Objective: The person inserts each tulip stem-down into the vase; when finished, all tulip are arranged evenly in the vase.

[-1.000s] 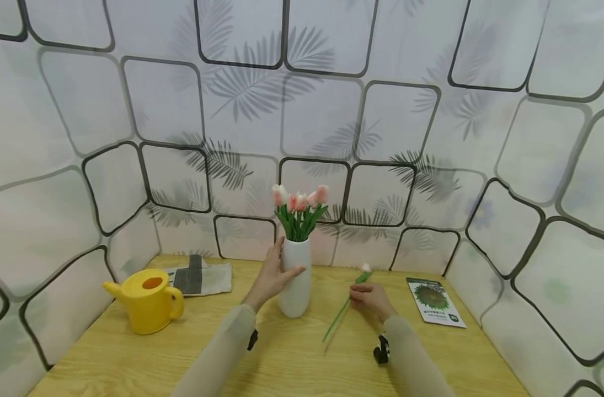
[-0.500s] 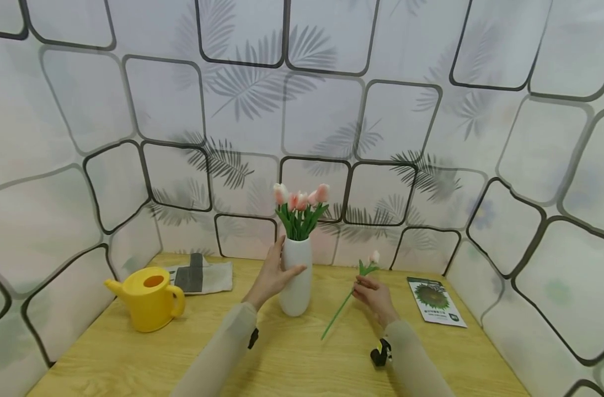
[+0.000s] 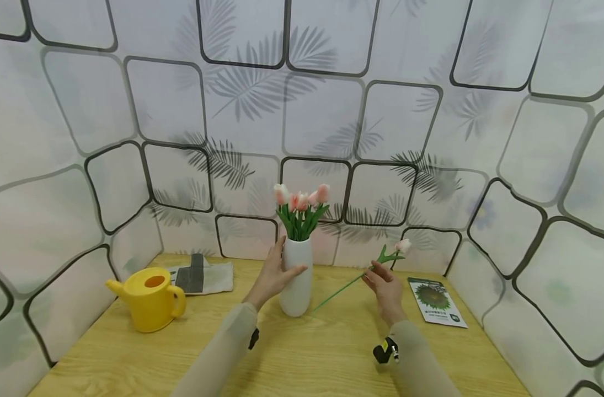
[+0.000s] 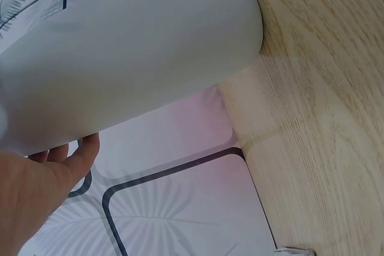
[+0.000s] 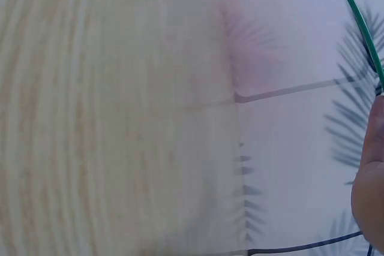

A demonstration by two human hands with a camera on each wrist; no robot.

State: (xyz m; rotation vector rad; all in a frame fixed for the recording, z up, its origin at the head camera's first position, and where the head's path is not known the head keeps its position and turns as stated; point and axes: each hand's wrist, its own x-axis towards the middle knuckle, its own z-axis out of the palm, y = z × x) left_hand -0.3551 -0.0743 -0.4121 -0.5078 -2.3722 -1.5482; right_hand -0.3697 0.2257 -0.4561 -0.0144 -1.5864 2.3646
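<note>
A tall white vase (image 3: 297,281) stands upright on the wooden table, with several pink-and-white tulips (image 3: 302,204) in its mouth. My left hand (image 3: 273,275) grips the vase from the left, thumb across its front and fingers round the far side. In the left wrist view the fingertips lie along the edge of the vase (image 4: 138,58). My right hand (image 3: 385,286) pinches a single tulip (image 3: 403,246) by the stem just under its leaves. Its bloom leans up to the right, and the green stem (image 3: 338,290) slants down left towards the vase's base. The right wrist view shows part of that stem (image 5: 360,22).
A yellow watering can (image 3: 150,303) stands on the left of the table (image 3: 302,364). Behind it lies a folded grey-and-white cloth (image 3: 214,277). A seed packet with a sunflower picture (image 3: 436,303) lies flat on the right. Patterned curtains (image 3: 321,127) close off the back and sides.
My right hand has lifted the single tulip and tilted it, its bloom swinging up to the right and its stem end rising leftward towards the vase. My left hand stays on the vase.
</note>
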